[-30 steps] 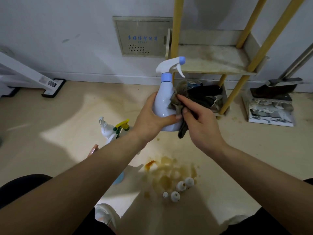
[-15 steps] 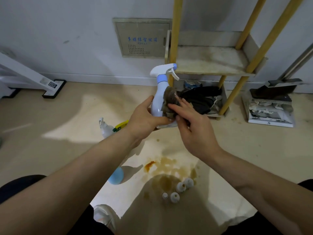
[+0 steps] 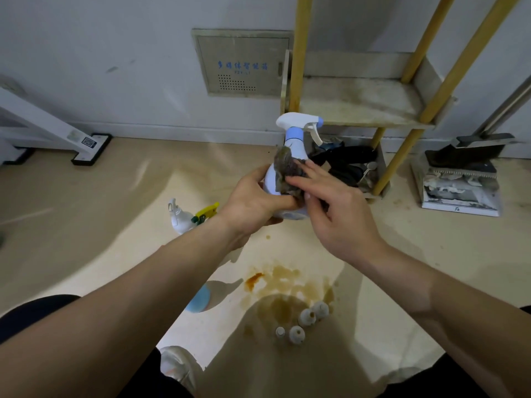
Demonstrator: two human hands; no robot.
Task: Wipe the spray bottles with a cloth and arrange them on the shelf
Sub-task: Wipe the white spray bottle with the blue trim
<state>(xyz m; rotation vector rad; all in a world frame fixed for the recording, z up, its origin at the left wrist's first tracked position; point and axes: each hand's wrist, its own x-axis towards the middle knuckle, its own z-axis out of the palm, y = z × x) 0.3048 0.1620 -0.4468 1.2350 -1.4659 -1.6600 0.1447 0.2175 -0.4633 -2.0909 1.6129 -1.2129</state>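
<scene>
My left hand (image 3: 253, 199) grips the body of a white spray bottle (image 3: 296, 139) with a pale blue collar, held upright in the air in front of the shelf. My right hand (image 3: 339, 216) presses a dirty grey-brown cloth (image 3: 287, 170) flat against the bottle's side. Two more spray bottles stand on the floor to the left: a white one (image 3: 176, 215) and one with a yellow and green trigger (image 3: 205, 212), partly hidden by my left forearm. The shelf (image 3: 359, 101) with yellow posts stands against the wall; its stained board is bare.
A brown spill (image 3: 287, 285) stains the floor below my hands, with several small white caps (image 3: 307, 317) in it. A blue round object (image 3: 198, 301) peeks out under my left arm. Dark rags (image 3: 350, 165) fill the shelf's bottom tray. A dustpan (image 3: 462, 179) sits at the right.
The bottle has come lower and turned slightly. My right hand has shifted the cloth from the bottle's right side up over its shoulder, fingers spreading flatter on it.
</scene>
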